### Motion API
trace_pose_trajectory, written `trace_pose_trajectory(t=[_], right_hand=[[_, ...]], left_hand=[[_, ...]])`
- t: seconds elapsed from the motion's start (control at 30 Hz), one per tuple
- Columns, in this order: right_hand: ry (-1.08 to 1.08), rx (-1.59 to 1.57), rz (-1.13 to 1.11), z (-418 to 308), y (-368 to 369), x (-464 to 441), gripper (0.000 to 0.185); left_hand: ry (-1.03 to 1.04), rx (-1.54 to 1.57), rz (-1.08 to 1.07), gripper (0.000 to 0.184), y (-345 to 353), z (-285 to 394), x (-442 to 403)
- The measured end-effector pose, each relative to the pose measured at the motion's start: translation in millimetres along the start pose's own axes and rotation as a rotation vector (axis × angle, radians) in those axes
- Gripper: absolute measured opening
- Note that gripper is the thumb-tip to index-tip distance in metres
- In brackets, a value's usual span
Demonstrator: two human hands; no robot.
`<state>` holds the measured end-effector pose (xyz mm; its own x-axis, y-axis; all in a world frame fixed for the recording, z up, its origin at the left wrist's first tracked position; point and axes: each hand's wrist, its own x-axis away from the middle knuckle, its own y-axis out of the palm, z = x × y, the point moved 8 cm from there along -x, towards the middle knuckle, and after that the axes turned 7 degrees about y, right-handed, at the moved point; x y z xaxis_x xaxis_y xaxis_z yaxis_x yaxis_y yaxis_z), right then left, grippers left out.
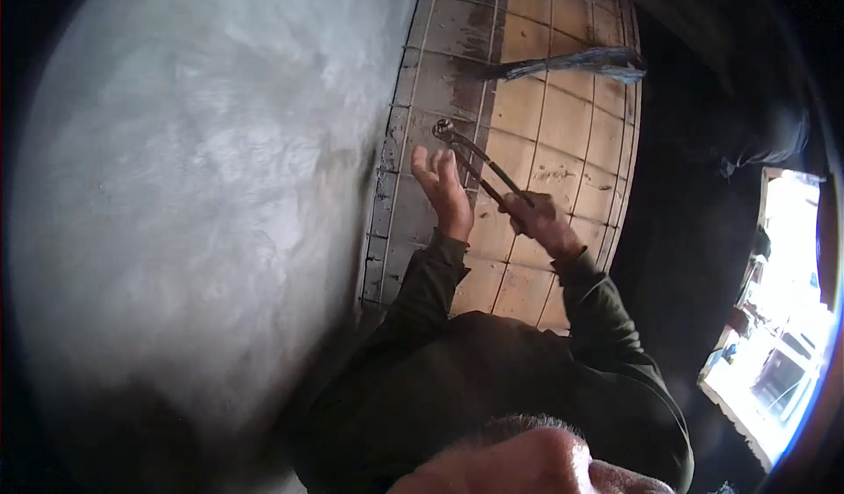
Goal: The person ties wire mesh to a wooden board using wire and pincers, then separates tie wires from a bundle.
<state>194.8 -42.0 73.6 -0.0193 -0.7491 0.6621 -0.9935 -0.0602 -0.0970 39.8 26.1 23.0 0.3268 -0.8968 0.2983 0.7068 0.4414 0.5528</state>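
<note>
My right hand (543, 223) is closed around the long handles of a pair of end-cutting pincers (482, 160). The tool slants up and to the left, and its jaws lie over the grid of thin steel bars (543, 112). Just below the jaws is my left hand (447, 197), its fingers raised and apart, with nothing visible in them. Whether its fingertips touch the bars or the tool, I cannot tell. A bundle of tie wire (576, 63) lies across the bars farther up.
Under the bars are yellowish boards (519, 279) and a darker grey strip (431, 81). A pale plastered wall (220, 177) rises along the left. Deep shadow fills the right side, where a bright window opening (782, 318) shows.
</note>
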Motion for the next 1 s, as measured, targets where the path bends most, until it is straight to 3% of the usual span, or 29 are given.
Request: trace_pose_trajectory(t=[0.03, 0.1, 0.13, 0.2, 0.33, 0.47, 0.63, 0.7, 0.77, 0.83, 0.87, 0.93, 1.0], right_hand=[[-0.077, -0.024, 0.028, 3.7, 5.0, 5.7, 0.043], [-0.079, -0.037, 0.077, 21.2, 6.8, 17.2, 0.040], [-0.104, 0.018, 0.082, 26.1, 8.1, 21.5, 0.038], [-0.073, 0.124, 0.079, 45.7, 8.8, 25.6, 0.037], [-0.124, -0.031, 0.069, 69.1, 8.9, 36.8, 0.039], [-0.208, -0.020, 0.083, 80.2, 6.7, 44.4, 0.037], [-0.204, -0.096, 0.107, 69.6, -1.0, 70.2, 0.035], [-0.094, -0.101, 0.155, 81.4, -5.8, 73.6, 0.033], [-0.191, -0.043, 0.226, 91.2, -8.1, 74.3, 0.032], [-0.288, 0.023, 0.294, 97.8, -12.0, 76.3, 0.032], [-0.225, 0.086, 0.263, 106.8, -9.6, 74.1, 0.038], [-0.167, 0.146, 0.224, 111.2, -6.0, 74.9, 0.044], [-0.011, -0.303, 0.129, 121.7, -3.0, 77.4, 0.041]], left_hand=[[-0.003, -0.009, -0.011, 0.059, -4.0, -5.7, -1.8], [-0.167, -0.038, -0.346, 0.047, 11.9, -25.8, 1.6], [-0.087, -0.026, -0.280, 0.032, 13.5, -20.5, 10.2], [-0.113, -0.028, -0.310, 0.026, 14.1, -19.5, 17.0], [-0.153, -0.132, -0.314, 0.014, 14.7, -20.3, 36.2], [-0.074, -0.112, -0.390, 0.016, 21.6, -15.8, 43.2], [-0.077, -0.377, -0.424, 0.018, 28.8, -9.3, 60.0], [-0.070, -0.454, -0.432, 0.019, 23.6, -15.7, 62.3], [-0.067, -0.531, -0.434, 0.020, 12.9, -23.8, 62.0], [-0.036, -0.808, -0.457, 0.023, 0.3, -30.6, 56.0], [-0.035, -0.809, -0.458, 0.023, -5.6, -35.3, 52.2], [0.142, -1.183, -0.570, 0.027, -0.9, -31.9, 49.5], [0.131, -1.125, -0.510, 0.028, 1.3, -22.8, 56.9]])
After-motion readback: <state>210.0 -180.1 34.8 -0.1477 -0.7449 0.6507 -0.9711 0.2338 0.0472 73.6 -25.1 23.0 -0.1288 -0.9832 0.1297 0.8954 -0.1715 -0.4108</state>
